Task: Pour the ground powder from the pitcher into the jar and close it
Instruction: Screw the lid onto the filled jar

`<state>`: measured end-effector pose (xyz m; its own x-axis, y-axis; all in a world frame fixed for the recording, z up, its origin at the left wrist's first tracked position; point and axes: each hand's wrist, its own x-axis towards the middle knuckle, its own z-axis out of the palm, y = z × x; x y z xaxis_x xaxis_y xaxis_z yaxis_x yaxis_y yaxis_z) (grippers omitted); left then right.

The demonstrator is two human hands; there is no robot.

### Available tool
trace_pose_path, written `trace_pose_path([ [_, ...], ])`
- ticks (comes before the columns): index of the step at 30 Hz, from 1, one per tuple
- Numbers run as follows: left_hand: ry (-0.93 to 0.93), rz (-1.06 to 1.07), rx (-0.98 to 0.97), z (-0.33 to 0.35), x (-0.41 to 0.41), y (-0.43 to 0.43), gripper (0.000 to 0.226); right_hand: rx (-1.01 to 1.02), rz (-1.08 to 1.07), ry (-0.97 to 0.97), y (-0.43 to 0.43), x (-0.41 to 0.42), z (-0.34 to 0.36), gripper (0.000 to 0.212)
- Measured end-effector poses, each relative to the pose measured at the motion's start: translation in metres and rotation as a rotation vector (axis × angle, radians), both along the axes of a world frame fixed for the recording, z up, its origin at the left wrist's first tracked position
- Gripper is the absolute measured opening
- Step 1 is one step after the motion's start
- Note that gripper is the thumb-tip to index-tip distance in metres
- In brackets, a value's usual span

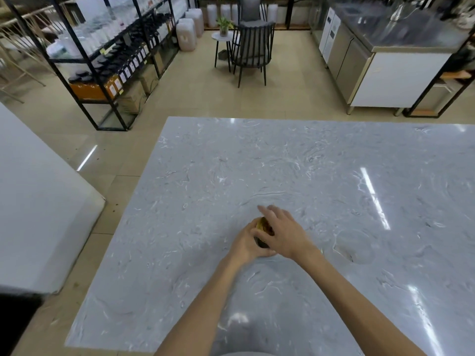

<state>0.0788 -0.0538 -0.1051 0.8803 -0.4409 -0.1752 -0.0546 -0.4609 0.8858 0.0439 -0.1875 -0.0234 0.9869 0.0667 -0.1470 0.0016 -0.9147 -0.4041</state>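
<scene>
A small dark jar [261, 243] stands on the grey marble table [282, 176], near its front middle. My left hand [248, 244] wraps around the jar's side. A gold lid [264, 225] sits on top of the jar, and my right hand [281, 231] lies over it with the fingers spread; most of the lid and jar is hidden by both hands. A clear, nearly see-through pitcher [356, 246] stands on the table to the right of my hands, untouched.
The table's left edge runs diagonally beside a white counter [38, 201]. Beyond the far edge are a black shelf rack [108, 60] with bottles, a dark chair [253, 50] and a steel cabinet [372, 73].
</scene>
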Motion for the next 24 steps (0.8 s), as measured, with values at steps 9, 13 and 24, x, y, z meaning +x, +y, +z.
trace_pose_path([
  [9, 0.029, -0.120, 0.063, 0.002, 0.008, 0.005, 0.067, -0.226, 0.050, -0.047, 0.007, -0.001, -0.008, 0.057],
  [13, 0.103, -0.237, 0.055, 0.003, 0.019, 0.016, 0.080, -0.102, 0.496, 0.102, -0.023, 0.015, 0.016, 0.058],
  [24, 0.072, -0.198, -0.066, 0.000, 0.016, 0.005, 0.074, -0.342, 0.164, 0.034, -0.016, 0.011, 0.013, 0.070],
])
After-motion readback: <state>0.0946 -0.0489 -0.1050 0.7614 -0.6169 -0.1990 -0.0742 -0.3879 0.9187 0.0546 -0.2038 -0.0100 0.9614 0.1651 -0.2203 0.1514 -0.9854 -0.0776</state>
